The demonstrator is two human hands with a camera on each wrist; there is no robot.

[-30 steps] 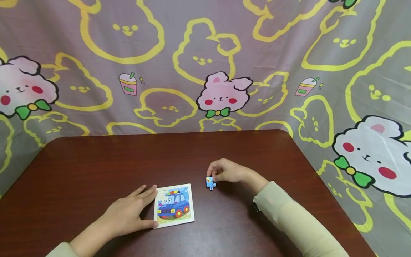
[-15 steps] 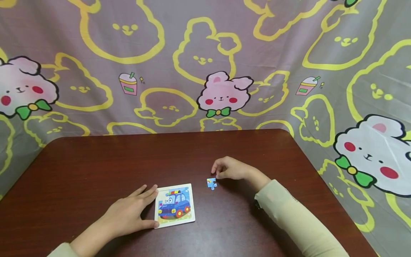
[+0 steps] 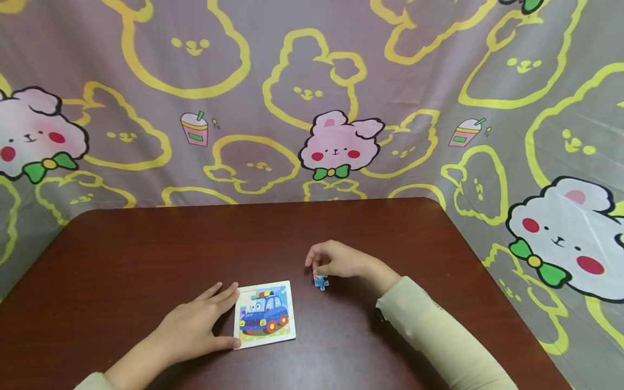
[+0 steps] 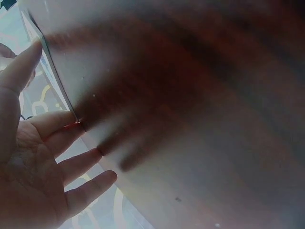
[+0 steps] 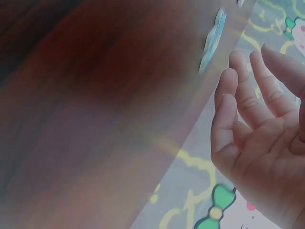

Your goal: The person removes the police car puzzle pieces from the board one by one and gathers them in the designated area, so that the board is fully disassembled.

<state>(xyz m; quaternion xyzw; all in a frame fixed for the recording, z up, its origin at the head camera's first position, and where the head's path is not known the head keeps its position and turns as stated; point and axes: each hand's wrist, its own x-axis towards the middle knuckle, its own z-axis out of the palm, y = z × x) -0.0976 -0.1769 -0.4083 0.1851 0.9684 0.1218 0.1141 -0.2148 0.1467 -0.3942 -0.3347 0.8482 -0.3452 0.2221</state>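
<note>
In the head view, a small square picture puzzle (image 3: pixel 265 314) with a white frame and a blue cartoon car lies on the table. My left hand (image 3: pixel 192 319) steadies it from the left, thumb at the near corner and fingertips at the far one. The left wrist view shows the frame's edge (image 4: pixel 57 86) beside thumb and fingertips, the fingers spread fairly straight. Right of the puzzle lies a loose light-blue puzzle piece (image 3: pixel 320 282). My right hand (image 3: pixel 343 260) hovers over it, thumb overlapping its far part. Seen from the right wrist, loosely bent fingers (image 5: pixel 245 95) stand apart from the piece (image 5: pixel 213 40).
A dark reddish-brown wooden table (image 3: pixel 195 238) with rounded far corners carries everything. Grey fabric curtains (image 3: pixel 244 108) printed with yellow outlines and bunny faces hang behind it and along the right side.
My right hand let go of the puzzle piece, drew back slightly to the right, then moved left over it again. The piece has barely shifted. The left hand and puzzle stay put.
</note>
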